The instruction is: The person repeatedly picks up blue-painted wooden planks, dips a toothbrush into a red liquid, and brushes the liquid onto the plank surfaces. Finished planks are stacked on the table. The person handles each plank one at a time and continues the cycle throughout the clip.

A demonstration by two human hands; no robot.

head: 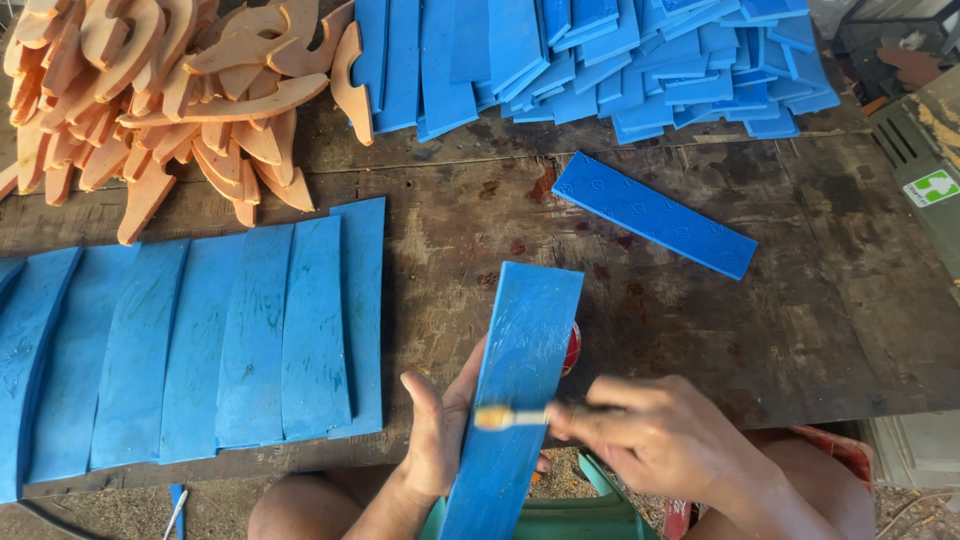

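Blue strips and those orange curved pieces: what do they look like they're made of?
The blue strip in the left hand looks like foam rubber sheet: matte, streaked with a wet sheen where the brush passes. The orange pieces seem the same soft foam, cut to shape. The table is worn, stained wood.

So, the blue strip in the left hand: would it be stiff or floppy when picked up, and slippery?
The strip probably flexes a little: it is thin and long, yet stands up from the left hand without drooping. It looks light, like foam. Its face seems glossy where the brush in the right hand touches, so it may be wet and sticky.
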